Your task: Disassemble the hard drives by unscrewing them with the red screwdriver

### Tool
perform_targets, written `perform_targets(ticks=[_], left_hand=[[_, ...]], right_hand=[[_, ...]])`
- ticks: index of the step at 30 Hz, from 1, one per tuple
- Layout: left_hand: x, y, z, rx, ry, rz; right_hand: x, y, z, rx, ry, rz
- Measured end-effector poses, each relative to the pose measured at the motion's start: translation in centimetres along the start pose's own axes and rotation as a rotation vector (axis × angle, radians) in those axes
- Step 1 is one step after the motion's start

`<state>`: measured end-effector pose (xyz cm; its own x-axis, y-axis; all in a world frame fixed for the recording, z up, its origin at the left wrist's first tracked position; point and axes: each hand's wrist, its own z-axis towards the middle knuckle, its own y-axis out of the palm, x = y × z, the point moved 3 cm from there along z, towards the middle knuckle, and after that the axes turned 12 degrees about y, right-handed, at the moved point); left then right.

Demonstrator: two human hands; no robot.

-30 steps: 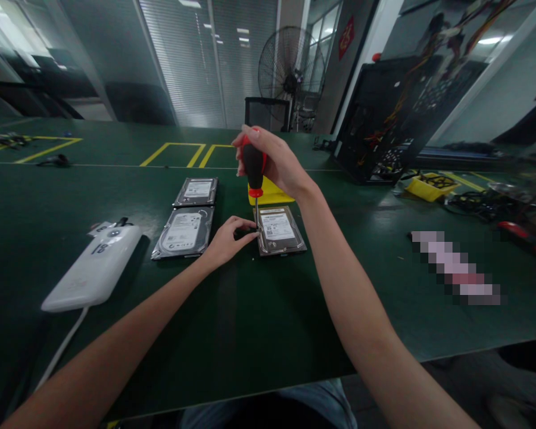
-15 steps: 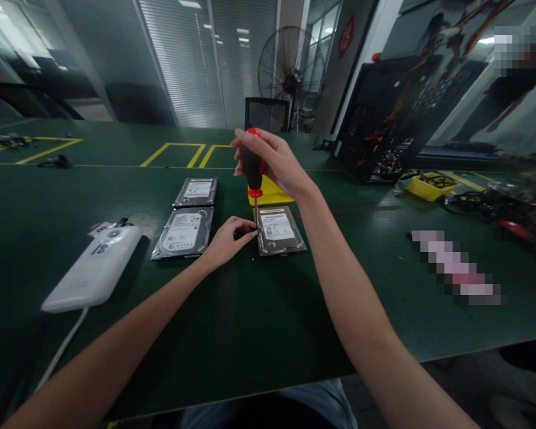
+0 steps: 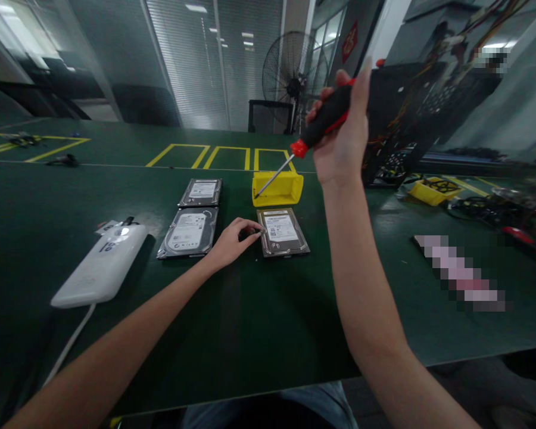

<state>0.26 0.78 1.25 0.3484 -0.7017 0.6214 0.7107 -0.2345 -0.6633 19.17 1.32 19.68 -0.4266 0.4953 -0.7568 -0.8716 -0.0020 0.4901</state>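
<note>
Lying between the hands [image 3: 230, 242] [image 3: 343, 140] — a labelled hard drive [image 3: 284, 233].

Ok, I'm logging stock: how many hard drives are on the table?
3: two at left, the rear hard drive and front hard drive, plus the right hard drive by the left hand.

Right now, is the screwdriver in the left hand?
No, the right hand grips the screwdriver, while the left hand has its fingertips at the edge of a hard drive.
</note>
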Motion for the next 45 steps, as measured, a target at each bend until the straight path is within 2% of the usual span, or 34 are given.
perform_targets(ticks=[2,5,9,12,15,17,23,28,35,45], left_hand=[[0.6,-0.2,-0.2,0.006,-0.019,0.03],[2.0,-0.9,-0.6,-0.027,-0.029,0.14],[3.8,-2.1,-0.9,-0.287,0.005,0.268],[4.1,-2.9,-0.9,-0.454,0.079,0.337],[3.6,-3.0,-1.1,-0.553,0.133,0.345],[3.2,-2.8,-1.2,-0.573,0.147,0.334],[3.5,-2.2,-1.3,-0.535,0.257,0.344],[4.0,-1.7,-1.0,-0.543,0.344,0.332],[3.9,-1.8,-1.0,-0.504,0.269,0.267],[3.3,-1.5,-0.8,-0.43,0.225,0.169]], right_hand=[[-1.7,-0.8,-0.2,0.063,0.008,0.082],[-3.1,-2.3,-0.9,0.14,0.099,0.1],[-3.3,-5.8,-2.2,0.222,0.216,0.071],[-3.1,-9.5,-3.7,0.376,0.188,0.027],[-2.2,-12.8,-5.4,0.52,0.256,0.046],[-1.6,-14.0,-6.2,0.549,0.308,0.08],[-0.9,-13.6,-6.9,0.466,0.338,0.094],[-0.2,-13.5,-7.1,0.462,0.382,0.108],[1.2,-14.2,-7.4,0.516,0.556,0.207],[1.2,-15.0,-7.3,0.597,0.613,0.219]])
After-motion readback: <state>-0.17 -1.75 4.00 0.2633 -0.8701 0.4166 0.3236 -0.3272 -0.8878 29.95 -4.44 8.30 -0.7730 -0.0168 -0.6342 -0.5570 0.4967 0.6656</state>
